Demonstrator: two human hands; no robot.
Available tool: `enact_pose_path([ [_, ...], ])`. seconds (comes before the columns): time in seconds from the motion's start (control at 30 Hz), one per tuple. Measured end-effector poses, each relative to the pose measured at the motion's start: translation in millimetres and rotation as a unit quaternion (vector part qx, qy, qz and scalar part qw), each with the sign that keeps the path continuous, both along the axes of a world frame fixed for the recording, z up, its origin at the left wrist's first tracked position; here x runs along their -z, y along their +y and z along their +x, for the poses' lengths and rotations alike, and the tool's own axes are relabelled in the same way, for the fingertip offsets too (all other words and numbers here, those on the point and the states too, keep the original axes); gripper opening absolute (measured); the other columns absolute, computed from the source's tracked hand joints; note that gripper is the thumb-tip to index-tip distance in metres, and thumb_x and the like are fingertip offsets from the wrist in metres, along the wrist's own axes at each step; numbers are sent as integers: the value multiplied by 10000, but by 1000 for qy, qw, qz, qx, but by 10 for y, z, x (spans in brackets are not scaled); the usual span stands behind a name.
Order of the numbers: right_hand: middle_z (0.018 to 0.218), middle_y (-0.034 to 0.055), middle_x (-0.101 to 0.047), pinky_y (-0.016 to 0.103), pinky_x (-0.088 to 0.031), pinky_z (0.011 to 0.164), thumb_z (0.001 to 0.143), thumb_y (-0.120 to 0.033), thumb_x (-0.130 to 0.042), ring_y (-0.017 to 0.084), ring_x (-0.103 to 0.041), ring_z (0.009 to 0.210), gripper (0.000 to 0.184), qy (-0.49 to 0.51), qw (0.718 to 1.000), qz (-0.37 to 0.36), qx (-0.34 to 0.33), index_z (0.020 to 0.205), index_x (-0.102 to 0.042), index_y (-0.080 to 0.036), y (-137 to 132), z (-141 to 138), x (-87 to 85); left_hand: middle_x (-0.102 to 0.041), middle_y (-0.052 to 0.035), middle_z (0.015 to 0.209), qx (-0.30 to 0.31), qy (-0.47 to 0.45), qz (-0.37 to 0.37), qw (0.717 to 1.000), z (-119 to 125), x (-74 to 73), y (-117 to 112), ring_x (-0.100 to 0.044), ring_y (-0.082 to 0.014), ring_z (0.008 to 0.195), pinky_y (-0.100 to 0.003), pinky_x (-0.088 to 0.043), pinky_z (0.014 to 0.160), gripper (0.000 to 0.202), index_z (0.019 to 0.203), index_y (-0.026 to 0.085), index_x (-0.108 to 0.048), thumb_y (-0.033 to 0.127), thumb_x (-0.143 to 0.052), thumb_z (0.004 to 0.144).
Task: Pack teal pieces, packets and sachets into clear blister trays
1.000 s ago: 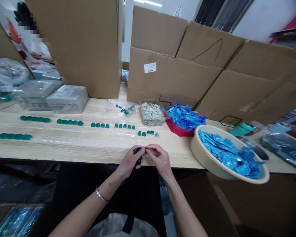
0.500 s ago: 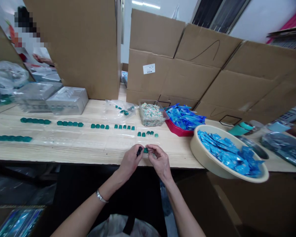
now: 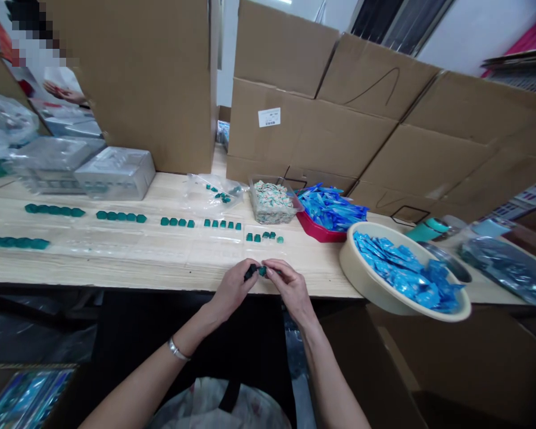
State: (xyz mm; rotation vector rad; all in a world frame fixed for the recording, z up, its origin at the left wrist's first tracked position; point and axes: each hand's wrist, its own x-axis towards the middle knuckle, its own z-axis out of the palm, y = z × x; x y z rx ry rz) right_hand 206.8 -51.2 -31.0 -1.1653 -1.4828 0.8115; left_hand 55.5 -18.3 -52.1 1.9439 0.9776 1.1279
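My left hand is closed on a small black piece, with only its end showing between thumb and fingers. My right hand pinches a small green faceted piece, which faces the black piece; whether the two touch I cannot tell. Both hands are just above the table's front edge. Beyond them lie a few loose green pieces, and a row of similar green pieces runs on to their left.
A cream basin of blue packets stands at right, beside a red tray of blue packets. A clear tub of flat pale pieces and a plastic bag lie behind. Cardboard walls the back; clear boxes stand left.
The green piece and the black piece have come into line between my hands, and the green one is turned differently. The whole view has shifted slightly.
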Motion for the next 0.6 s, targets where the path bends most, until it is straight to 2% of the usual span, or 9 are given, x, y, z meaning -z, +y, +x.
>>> enact_pose_path([
  [0.07,998,50,-619,316,-506,797,814,-266,-572,180,-587,938,162,8,1000,-12,-14,931,-676,-222,-6,58,2,-622,-21,846,9,-9,-46,999,6,-23,-12,-575,-138,742,-252,-448,699,148,905,197,-545,313,-493,830],
  [0.13,968,46,-627,320,-505,791,807,-269,-587,181,-593,919,143,-7,1000,5,5,906,-679,-223,-10,123,-19,-613,-14,802,6,-15,-93,996,-2,-51,-25,-557,-122,658,-232,-443,624,174,886,193,-552,343,-490,825],
  [0.27,942,55,-632,339,-485,825,816,-249,-576,188,-590,909,130,-120,988,81,62,896,-675,-226,33,285,-78,-584,2,727,-5,-31,-186,982,-58,-110,-63,-480,-87,501,-205,-397,481,220,869,188,-564,381,-477,810],
  [0.43,905,66,-638,356,-488,810,857,-206,-504,196,-583,891,172,-257,957,136,-4,917,-664,-227,169,417,7,-571,7,743,6,-80,-322,943,-109,-134,-112,-451,-78,484,-155,-297,360,283,918,210,-556,444,-483,777],
  [0.6,910,83,-635,343,-490,759,871,-178,-467,196,-568,871,208,-334,929,150,-50,936,-662,-209,270,396,103,-546,4,753,18,-140,-356,924,-114,-77,-99,-434,-70,491,-135,-262,331,311,914,198,-552,463,-524,755],
])
